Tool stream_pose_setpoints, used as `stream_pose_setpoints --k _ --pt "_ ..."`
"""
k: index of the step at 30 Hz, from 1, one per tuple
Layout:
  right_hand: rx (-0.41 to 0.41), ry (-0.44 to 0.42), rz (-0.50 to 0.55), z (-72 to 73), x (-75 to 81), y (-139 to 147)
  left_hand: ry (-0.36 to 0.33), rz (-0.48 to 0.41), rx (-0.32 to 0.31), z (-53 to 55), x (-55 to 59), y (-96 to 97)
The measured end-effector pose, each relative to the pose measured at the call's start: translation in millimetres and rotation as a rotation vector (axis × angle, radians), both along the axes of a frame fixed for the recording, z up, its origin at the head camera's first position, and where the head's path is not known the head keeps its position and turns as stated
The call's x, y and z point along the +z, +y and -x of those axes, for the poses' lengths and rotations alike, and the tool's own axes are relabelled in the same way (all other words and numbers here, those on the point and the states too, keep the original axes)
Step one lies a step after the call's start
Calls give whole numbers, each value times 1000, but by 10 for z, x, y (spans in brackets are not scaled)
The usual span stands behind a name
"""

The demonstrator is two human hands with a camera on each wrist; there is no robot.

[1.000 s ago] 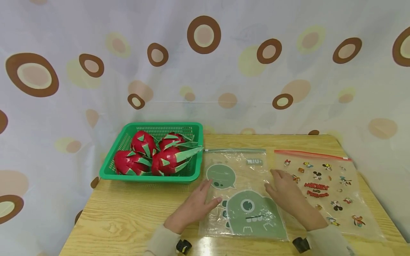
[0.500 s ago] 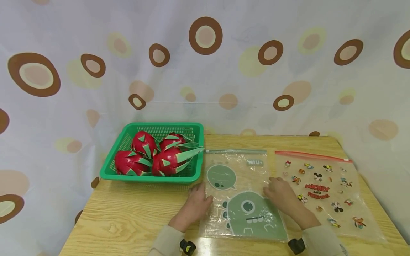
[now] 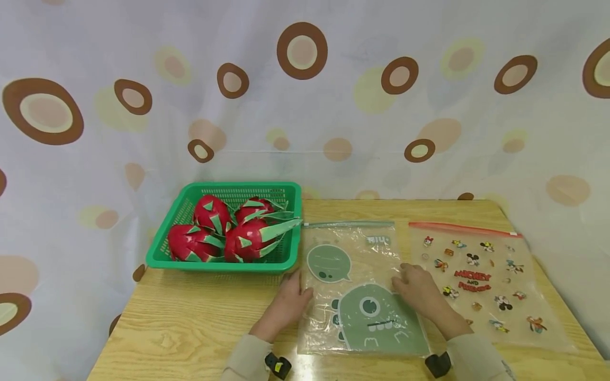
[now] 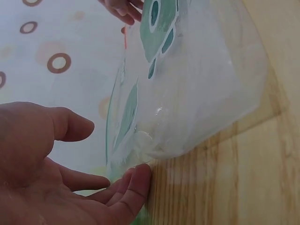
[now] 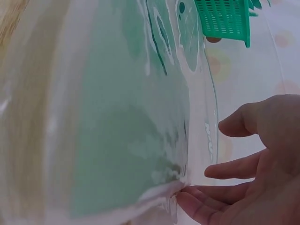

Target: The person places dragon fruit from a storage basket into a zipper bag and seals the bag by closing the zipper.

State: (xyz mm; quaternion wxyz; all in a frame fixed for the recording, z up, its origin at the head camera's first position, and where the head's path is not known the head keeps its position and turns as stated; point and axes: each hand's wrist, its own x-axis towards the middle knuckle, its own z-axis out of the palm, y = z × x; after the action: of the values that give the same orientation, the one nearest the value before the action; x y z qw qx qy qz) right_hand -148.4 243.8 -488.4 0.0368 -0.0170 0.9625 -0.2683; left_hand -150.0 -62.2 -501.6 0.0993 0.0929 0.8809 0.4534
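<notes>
A clear zipper bag point(image 3: 358, 275) with a green monster print and a green slider strip lies flat on the wooden table. My left hand point(image 3: 287, 302) is at its left edge, thumb spread from the fingers. In the left wrist view, that hand's lower fingertips point(image 4: 139, 180) touch the table beside the bag's edge. On the opposite side, my right hand point(image 3: 420, 292) touches the bag's right edge. The right wrist view has its lower fingertips point(image 5: 190, 199) against the plastic, with the thumb apart. Neither hand grips anything.
A green plastic basket point(image 3: 219, 266) with several red dragon fruits point(image 3: 248, 241) stands at the back left. A second zipper bag point(image 3: 476, 259), with a red strip and cartoon prints, lies to the right. A patterned curtain point(image 3: 343, 106) hangs behind the table point(image 3: 190, 328).
My left hand has drawn back left from over the bag to its left edge. My right hand has shifted slightly down to the right edge. The bag has barely moved.
</notes>
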Motion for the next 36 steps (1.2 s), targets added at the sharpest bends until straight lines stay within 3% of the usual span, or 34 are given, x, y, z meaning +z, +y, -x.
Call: stream_pose_setpoints --k 4,9,15,20,25,28,36 --pt "-1 -7 39 -2 -8 21 -10 -2 -3 9 5 -11" --pt "-25 -68 157 -19 -3 56 -76 -52 -30 20 14 -26" --pt "-100 -213 404 -25 20 114 -160 -184 -57 13 -7 -33" --pt "-146 -309 654 -27 41 168 -187 -222 -76 -2 -31 -49" --pt "-136 -416 896 -39 102 210 -179 -233 -69 -18 -29 -49" --pt "-128 -472 989 -54 136 256 -176 -255 -83 -21 -18 -47" --pt "-60 -471 1071 -105 181 363 -104 -257 -118 -33 53 -24"
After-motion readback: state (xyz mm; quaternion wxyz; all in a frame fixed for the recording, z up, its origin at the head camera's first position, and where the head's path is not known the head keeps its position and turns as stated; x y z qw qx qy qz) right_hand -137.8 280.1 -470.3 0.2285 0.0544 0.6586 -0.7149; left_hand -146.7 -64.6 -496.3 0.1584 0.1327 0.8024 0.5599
